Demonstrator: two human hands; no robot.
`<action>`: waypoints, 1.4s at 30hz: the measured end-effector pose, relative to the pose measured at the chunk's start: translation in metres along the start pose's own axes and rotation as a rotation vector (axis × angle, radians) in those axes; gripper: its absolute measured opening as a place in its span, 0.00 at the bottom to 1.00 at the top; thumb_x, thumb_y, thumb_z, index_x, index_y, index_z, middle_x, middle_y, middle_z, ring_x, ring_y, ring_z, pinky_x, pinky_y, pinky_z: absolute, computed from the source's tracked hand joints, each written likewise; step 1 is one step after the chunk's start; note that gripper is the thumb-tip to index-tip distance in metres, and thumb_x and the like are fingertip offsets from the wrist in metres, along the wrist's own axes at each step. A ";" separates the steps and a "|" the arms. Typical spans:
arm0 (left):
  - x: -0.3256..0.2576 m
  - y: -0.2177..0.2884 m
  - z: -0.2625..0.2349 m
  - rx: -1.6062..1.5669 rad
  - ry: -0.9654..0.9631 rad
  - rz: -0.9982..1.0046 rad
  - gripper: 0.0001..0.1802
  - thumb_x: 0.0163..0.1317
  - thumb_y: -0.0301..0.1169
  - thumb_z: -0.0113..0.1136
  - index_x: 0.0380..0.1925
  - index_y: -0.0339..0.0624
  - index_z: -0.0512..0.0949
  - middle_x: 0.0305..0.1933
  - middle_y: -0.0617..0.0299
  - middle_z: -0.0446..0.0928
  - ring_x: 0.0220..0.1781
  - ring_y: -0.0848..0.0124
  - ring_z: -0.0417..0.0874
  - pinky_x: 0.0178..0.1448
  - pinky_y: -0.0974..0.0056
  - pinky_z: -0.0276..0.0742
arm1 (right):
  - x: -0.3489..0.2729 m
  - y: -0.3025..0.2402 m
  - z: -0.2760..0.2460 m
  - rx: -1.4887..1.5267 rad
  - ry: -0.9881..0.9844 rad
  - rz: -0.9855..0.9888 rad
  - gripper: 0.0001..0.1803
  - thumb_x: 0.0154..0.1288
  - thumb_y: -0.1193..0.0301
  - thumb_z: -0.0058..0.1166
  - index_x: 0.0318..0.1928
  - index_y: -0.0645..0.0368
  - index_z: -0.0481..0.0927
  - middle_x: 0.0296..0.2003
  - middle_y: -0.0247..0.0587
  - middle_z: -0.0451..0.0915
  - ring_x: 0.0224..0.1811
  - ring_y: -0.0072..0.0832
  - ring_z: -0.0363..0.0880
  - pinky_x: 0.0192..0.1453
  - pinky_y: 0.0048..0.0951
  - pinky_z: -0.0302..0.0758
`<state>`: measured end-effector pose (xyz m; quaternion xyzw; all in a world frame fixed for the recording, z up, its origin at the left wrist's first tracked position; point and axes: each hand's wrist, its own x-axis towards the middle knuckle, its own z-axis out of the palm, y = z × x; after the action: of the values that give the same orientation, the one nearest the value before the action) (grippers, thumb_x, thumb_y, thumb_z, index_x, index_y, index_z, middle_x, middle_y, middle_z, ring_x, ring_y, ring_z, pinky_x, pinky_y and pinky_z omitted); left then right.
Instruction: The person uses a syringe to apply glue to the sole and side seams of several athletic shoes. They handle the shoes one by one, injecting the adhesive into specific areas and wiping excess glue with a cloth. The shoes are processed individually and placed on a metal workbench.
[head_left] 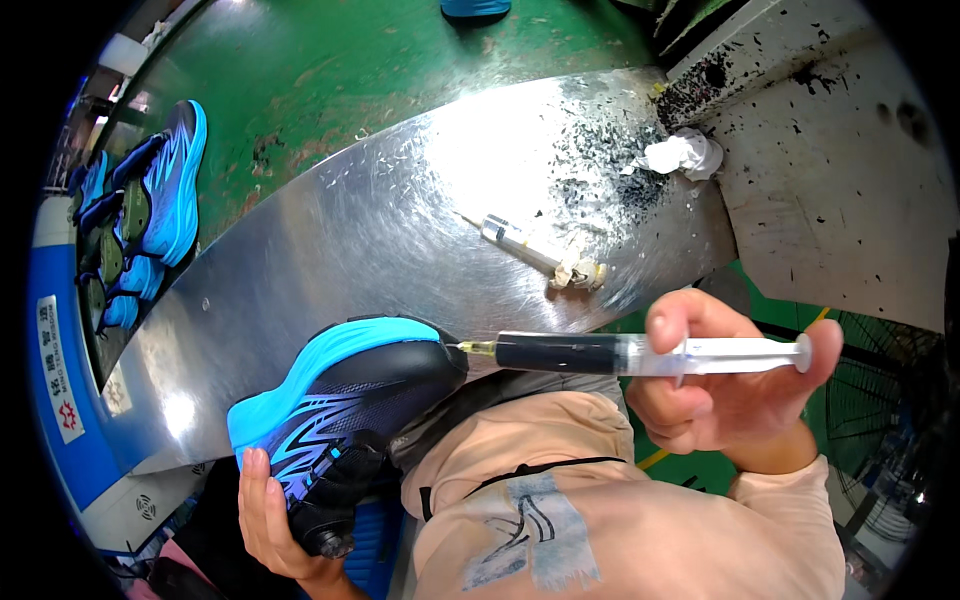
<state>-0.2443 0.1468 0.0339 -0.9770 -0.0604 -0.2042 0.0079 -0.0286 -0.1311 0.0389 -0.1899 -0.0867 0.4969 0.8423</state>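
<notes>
My left hand (268, 515) grips a blue and black sports shoe (350, 395) from below, its toe pointing right over the edge of a shiny steel table (380, 220). My right hand (725, 385) holds a clear syringe (620, 353) filled with black liquid, thumb on the plunger end. The needle tip touches the black toe of the shoe. A second syringe (525, 245) with a wad of paper at its end lies on the table behind.
Several matching blue shoes (150, 200) sit on a conveyor at the left. A crumpled white tissue (685, 153) lies among black ink spatter near a white speckled panel (830, 160). Green floor shows beyond the table. A fan grille (870, 400) stands at lower right.
</notes>
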 end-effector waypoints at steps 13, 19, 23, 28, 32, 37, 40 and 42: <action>0.000 -0.001 -0.004 -0.016 -0.004 0.019 0.29 0.54 0.34 0.68 0.52 0.34 0.66 0.51 0.39 0.76 0.50 0.45 0.81 0.55 0.50 0.78 | 0.004 0.005 -0.003 -0.143 0.035 0.080 0.69 0.37 0.17 0.40 0.61 0.70 0.58 0.29 0.28 0.61 0.27 0.14 0.53 0.27 0.15 0.50; -0.003 -0.006 -0.001 -0.024 -0.005 0.039 0.29 0.54 0.34 0.68 0.52 0.34 0.66 0.51 0.39 0.76 0.50 0.44 0.81 0.55 0.50 0.78 | 0.012 -0.005 0.029 -0.582 0.246 0.275 0.64 0.40 0.21 0.46 0.57 0.70 0.62 0.29 0.32 0.66 0.26 0.14 0.59 0.27 0.16 0.55; -0.003 -0.006 -0.002 -0.028 -0.009 0.043 0.29 0.54 0.33 0.68 0.52 0.34 0.67 0.51 0.39 0.76 0.50 0.45 0.81 0.55 0.50 0.78 | 0.008 0.006 0.016 -0.780 -0.088 0.037 0.60 0.46 0.26 0.51 0.53 0.79 0.64 0.34 0.43 0.73 0.27 0.17 0.66 0.28 0.17 0.64; 0.003 -0.008 -0.006 -0.061 -0.029 0.017 0.29 0.53 0.31 0.68 0.53 0.34 0.67 0.51 0.39 0.76 0.51 0.45 0.81 0.56 0.50 0.77 | -0.003 0.017 0.038 -0.761 0.071 0.026 0.52 0.57 0.35 0.49 0.52 0.82 0.64 0.37 0.50 0.76 0.31 0.20 0.73 0.31 0.19 0.69; 0.011 -0.009 -0.008 -0.095 -0.060 0.006 0.30 0.52 0.31 0.69 0.53 0.34 0.67 0.52 0.39 0.76 0.51 0.45 0.80 0.57 0.50 0.77 | 0.003 0.020 0.022 -0.835 -0.092 -0.118 0.49 0.56 0.35 0.51 0.50 0.79 0.68 0.28 0.45 0.75 0.23 0.22 0.70 0.24 0.22 0.65; 0.016 -0.021 -0.011 -0.129 -0.115 -0.026 0.33 0.49 0.32 0.70 0.54 0.32 0.68 0.53 0.39 0.76 0.52 0.46 0.80 0.59 0.52 0.74 | 0.002 0.017 0.014 -0.876 -0.103 -0.077 0.48 0.55 0.33 0.51 0.48 0.74 0.71 0.26 0.42 0.73 0.17 0.23 0.67 0.19 0.23 0.60; 0.024 -0.025 -0.013 -0.153 -0.162 -0.071 0.34 0.45 0.31 0.69 0.54 0.31 0.70 0.54 0.41 0.76 0.53 0.48 0.79 0.61 0.55 0.72 | 0.005 0.023 0.004 -0.859 -0.103 -0.125 0.47 0.55 0.33 0.50 0.47 0.72 0.71 0.25 0.41 0.73 0.16 0.22 0.66 0.17 0.24 0.58; 0.032 -0.026 -0.014 -0.159 -0.212 -0.114 0.36 0.43 0.30 0.69 0.55 0.32 0.70 0.54 0.42 0.76 0.54 0.49 0.79 0.62 0.56 0.70 | 0.007 0.027 -0.002 -0.849 -0.091 -0.168 0.46 0.55 0.32 0.50 0.46 0.71 0.71 0.24 0.40 0.73 0.15 0.21 0.65 0.16 0.24 0.57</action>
<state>-0.2236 0.1755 0.0596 -0.9857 -0.1000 -0.1041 -0.0874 -0.0461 -0.1135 0.0256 -0.4898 -0.3357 0.3549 0.7221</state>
